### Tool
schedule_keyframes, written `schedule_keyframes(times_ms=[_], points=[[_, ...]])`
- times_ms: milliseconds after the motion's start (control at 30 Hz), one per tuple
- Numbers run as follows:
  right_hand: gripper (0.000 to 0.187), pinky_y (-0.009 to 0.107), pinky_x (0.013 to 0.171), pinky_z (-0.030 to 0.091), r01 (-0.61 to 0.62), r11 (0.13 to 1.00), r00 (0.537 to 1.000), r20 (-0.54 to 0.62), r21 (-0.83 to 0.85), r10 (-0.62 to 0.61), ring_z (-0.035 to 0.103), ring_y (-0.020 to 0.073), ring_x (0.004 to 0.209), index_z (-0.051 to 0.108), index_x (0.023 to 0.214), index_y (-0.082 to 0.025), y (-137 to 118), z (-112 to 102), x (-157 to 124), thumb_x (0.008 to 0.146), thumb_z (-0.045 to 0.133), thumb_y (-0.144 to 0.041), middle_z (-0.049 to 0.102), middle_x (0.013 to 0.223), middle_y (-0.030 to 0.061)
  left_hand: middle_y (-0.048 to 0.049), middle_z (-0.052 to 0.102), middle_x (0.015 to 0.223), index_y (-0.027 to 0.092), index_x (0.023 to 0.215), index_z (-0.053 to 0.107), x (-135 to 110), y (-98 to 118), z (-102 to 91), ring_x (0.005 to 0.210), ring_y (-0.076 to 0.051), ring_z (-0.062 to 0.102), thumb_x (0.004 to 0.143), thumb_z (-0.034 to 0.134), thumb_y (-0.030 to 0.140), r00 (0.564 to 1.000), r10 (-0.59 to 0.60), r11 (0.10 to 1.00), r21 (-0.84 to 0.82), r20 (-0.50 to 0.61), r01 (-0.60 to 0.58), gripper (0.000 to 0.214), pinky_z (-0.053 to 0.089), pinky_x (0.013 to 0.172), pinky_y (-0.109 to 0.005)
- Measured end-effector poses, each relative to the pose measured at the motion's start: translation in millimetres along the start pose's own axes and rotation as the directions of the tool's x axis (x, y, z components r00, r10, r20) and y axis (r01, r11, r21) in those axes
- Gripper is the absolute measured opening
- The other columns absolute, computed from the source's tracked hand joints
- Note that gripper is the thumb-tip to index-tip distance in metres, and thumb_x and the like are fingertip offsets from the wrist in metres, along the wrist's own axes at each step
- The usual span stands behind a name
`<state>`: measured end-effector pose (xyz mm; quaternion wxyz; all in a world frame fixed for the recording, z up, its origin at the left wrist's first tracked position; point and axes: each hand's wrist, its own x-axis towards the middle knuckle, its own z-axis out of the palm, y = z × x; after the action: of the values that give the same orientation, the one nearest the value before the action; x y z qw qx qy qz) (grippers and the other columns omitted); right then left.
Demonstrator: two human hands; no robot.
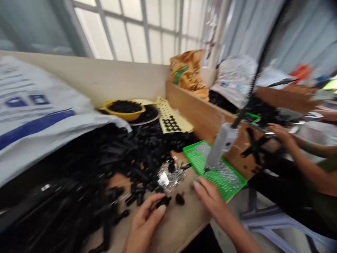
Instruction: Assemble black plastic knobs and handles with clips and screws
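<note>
My left hand pinches a small black plastic part between thumb and fingers, low over the worktable. Just right of it lies a small round dark piece. My right hand is at the near left edge of a green tray of small silver pieces. Its fingertips are drawn together, and whatever they hold is too small to make out. Above the tray hangs a white electric screwdriver, its tip close to my right fingers. A pile of shiny metal pieces lies beyond both hands.
Heaped black plastic parts spill from a large white sack on the left. A yellow bowl and a yellow perforated sheet stand behind. A wooden divider runs along the right, with a co-worker's hand beyond it.
</note>
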<state>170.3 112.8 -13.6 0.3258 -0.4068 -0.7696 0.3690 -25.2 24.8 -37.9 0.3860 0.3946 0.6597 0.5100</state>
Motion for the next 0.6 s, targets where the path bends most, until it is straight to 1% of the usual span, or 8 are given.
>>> schedule_keyframes(times_ms=[33,100,233,300,367,467,567,600], points=[[0.031,0.027,0.063,0.043,-0.006,0.999,0.999,-0.041,-0.053,0.004,0.051,0.0138,0.068,0.046,0.072,-0.019,7.5,2.6,1.2,0.097,0.039,-0.036,0.049,0.071,-0.0010,-0.0077,0.070,0.093,0.016,0.098,0.068,-2.7,1.2,-1.3,0.082,-0.022,0.062,0.073,0.069,0.047,0.998,-0.038,0.986,-0.158,0.051,0.046,0.040,0.050,0.066,-0.026],[0.031,0.027,0.063,0.040,0.025,0.991,0.999,-0.041,-0.135,-0.031,0.048,0.0146,0.068,0.040,0.068,-0.021,16.0,5.1,1.3,0.095,0.040,-0.036,0.045,0.070,-0.0010,-0.0077,0.069,0.088,0.015,0.097,0.067,-2.6,4.5,-0.2,0.071,-0.016,0.059,0.071,0.073,0.042,0.990,-0.083,0.922,-0.367,0.117,0.121,0.038,0.046,0.061,-0.022],[0.026,0.028,0.066,0.042,0.084,0.984,0.996,0.053,-0.155,-0.077,0.050,0.0158,0.073,0.042,0.074,-0.022,5.3,2.7,-4.5,0.097,0.036,-0.031,0.047,0.076,0.0011,-0.0042,0.066,0.078,0.014,0.093,0.068,-0.9,11.2,5.7,0.061,-0.010,0.053,0.068,0.076,0.033,0.980,-0.125,0.828,-0.529,0.153,0.188,0.033,0.041,0.059,-0.020],[0.020,0.029,0.072,0.044,0.150,0.976,0.984,0.121,-0.157,-0.132,0.051,0.0167,0.080,0.047,0.084,-0.022,-6.1,2.3,-5.8,0.098,0.034,-0.028,0.051,0.085,0.0037,-0.0044,0.067,0.077,0.014,0.092,0.068,-1.8,13.4,7.5,0.060,-0.010,0.052,0.067,0.076,0.034,0.972,-0.129,0.812,-0.541,0.196,0.217,0.032,0.041,0.058,-0.020],[0.018,0.032,0.075,0.045,0.268,0.942,0.953,0.201,-0.201,-0.228,0.051,0.0184,0.085,0.049,0.091,-0.021,-14.7,4.5,-5.3,0.098,0.034,-0.027,0.053,0.089,0.0058,-0.0045,0.067,0.077,0.015,0.091,0.069,-2.6,14.4,8.3,0.059,-0.010,0.052,0.066,0.077,0.036,0.963,-0.126,0.814,-0.530,0.239,0.238,0.033,0.041,0.058,-0.021],[0.019,0.035,0.074,0.045,0.423,0.841,0.900,0.262,-0.338,-0.348,0.050,0.0201,0.082,0.050,0.085,-0.020,-19.4,13.3,-6.4,0.097,0.036,-0.026,0.054,0.084,0.0060,-0.0024,0.066,0.069,0.017,0.088,0.071,-4.2,13.7,8.7,0.058,-0.012,0.053,0.064,0.077,0.042,0.956,-0.138,0.859,-0.449,0.259,0.246,0.035,0.043,0.057,-0.021],[0.025,0.036,0.070,0.047,0.493,0.741,0.870,0.258,-0.456,-0.420,0.051,0.0199,0.075,0.051,0.078,-0.019,-17.2,26.2,-12.1,0.096,0.033,-0.021,0.056,0.078,0.0060,-0.0028,0.067,0.069,0.018,0.085,0.073,-7.2,10.6,9.4,0.058,-0.014,0.055,0.060,0.076,0.053,0.970,-0.145,0.932,-0.304,0.195,0.200,0.043,0.046,0.056,-0.022],[0.025,0.038,0.073,0.048,0.493,0.741,0.870,0.272,-0.455,-0.412,0.052,0.0205,0.077,0.053,0.082,-0.017,-15.3,30.2,-13.3,0.096,0.033,-0.021,0.057,0.080,0.0068,-0.0031,0.069,0.071,0.019,0.084,0.073,-7.4,9.4,9.7,0.057,-0.015,0.056,0.060,0.074,0.057,0.981,-0.134,0.951,-0.260,0.141,0.167,0.045,0.048,0.055,-0.023]])
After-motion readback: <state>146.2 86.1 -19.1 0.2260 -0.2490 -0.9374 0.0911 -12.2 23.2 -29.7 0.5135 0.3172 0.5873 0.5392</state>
